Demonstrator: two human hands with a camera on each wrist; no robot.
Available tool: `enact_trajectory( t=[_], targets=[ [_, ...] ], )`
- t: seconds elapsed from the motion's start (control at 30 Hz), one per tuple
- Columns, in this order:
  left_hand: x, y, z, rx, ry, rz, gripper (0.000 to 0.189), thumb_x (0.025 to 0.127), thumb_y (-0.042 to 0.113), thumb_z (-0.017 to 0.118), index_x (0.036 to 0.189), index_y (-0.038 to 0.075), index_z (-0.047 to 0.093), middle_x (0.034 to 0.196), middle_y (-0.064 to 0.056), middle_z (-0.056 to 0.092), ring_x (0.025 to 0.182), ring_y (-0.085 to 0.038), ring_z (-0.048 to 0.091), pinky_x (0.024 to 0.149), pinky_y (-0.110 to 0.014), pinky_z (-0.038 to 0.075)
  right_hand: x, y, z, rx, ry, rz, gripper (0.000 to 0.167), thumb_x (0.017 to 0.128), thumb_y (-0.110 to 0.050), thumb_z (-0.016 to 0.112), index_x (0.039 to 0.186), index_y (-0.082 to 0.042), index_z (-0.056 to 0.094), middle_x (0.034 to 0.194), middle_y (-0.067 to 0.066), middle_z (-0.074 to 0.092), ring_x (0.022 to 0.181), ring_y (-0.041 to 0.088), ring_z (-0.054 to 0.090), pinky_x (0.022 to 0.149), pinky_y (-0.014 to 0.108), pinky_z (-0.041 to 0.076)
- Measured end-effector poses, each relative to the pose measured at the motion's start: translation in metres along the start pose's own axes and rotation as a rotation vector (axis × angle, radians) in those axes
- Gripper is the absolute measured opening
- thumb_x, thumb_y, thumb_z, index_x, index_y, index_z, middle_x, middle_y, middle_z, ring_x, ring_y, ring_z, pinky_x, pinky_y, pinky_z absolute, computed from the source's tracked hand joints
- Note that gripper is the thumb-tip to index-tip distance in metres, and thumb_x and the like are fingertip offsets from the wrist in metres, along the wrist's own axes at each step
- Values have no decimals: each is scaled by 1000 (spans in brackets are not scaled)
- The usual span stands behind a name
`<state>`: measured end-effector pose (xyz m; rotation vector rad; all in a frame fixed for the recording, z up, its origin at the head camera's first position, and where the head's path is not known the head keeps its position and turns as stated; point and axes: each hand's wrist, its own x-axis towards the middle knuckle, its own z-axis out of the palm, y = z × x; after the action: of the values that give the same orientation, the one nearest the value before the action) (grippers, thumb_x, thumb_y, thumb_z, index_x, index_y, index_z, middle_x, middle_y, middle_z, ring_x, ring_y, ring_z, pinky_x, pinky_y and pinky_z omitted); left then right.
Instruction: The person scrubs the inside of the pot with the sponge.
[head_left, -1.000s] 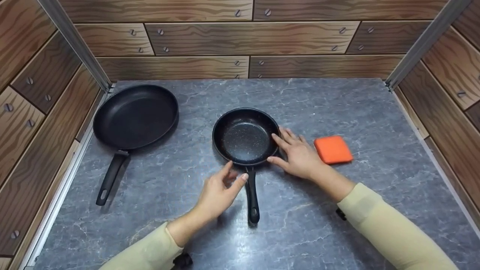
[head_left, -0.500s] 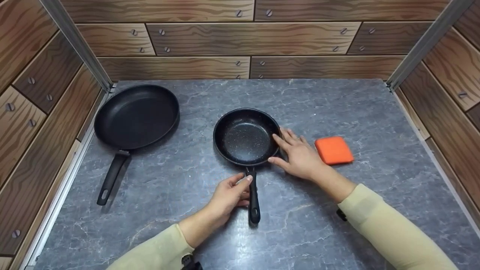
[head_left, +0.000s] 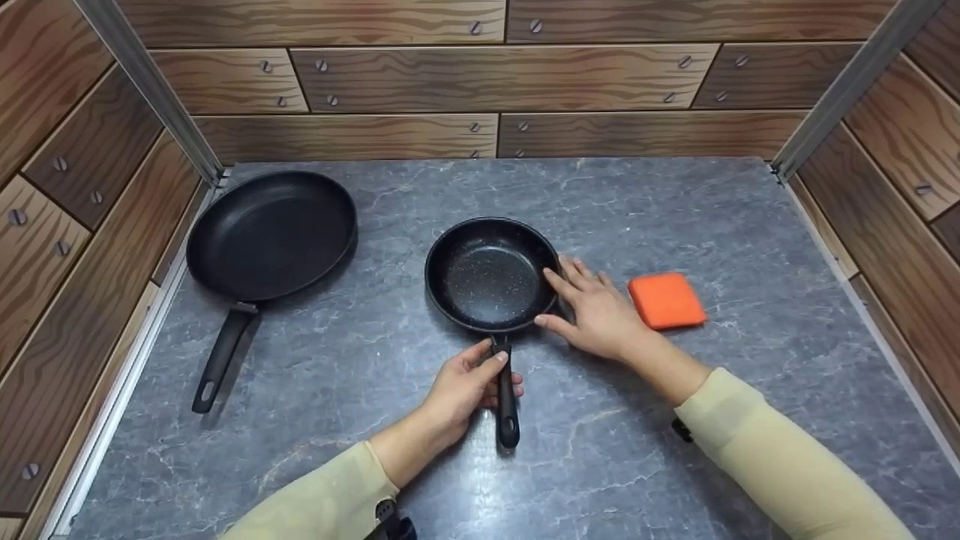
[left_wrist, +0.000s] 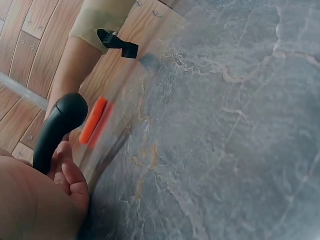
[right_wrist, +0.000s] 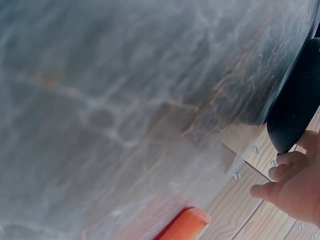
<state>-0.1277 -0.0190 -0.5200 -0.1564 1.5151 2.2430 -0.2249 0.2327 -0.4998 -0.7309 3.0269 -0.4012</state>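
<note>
A small speckled black frying pan [head_left: 491, 281] sits mid-table, its handle [head_left: 508, 412] pointing toward me. My left hand [head_left: 461, 390] grips that handle close to the pan body, thumb on top and fingertips showing past the far side. In the left wrist view the curled fingers [left_wrist: 70, 177] lie under the handle [left_wrist: 60, 125]. My right hand [head_left: 600, 311] rests with spread, fairly straight fingers against the pan's right rim. From the right wrist view, those fingertips [right_wrist: 290, 159] touch the outer wall of the pan [right_wrist: 295, 100].
A larger black frying pan [head_left: 274, 236] stands at the back left, handle toward the front. Just right of my right hand lies an orange square pad [head_left: 667, 300]. Wood-patterned panels [head_left: 495, 75] enclose the grey marbled table [head_left: 675, 210] at the back and sides.
My left hand has moved slightly right and closed around the small pan's handle, its fingers now passing under it. The right hand and both pans have stayed in place.
</note>
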Motion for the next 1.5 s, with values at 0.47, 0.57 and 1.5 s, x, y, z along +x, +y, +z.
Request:
enact_trajectory(
  t=[0.47,0.57,1.5],
  targets=[
    [5,-1,-4,47,-26,23,58,106,14,65,157,-3,45,86,-16,77,70,-21,77,54,-23,57,0,-1,-2,11,-14,3,93,100,-78,47,167,-14,36,173,19,25,159,42,23,124,69,22],
    [3,-1,-2,48,3,32,66,105,11,65,161,-6,35,87,-17,77,71,-21,77,54,-22,56,0,-1,-2,7,-9,-1,93,100,-77,47,167,-14,36,172,19,25,158,42,24,124,70,23],
    [0,-4,2,17,-3,51,78,104,5,66,164,-10,19,89,-20,77,70,-20,77,63,-31,65,-34,79,-54,125,36,49,96,91,-59,79,167,-17,37,172,19,27,155,49,27,119,73,31]
  ],
)
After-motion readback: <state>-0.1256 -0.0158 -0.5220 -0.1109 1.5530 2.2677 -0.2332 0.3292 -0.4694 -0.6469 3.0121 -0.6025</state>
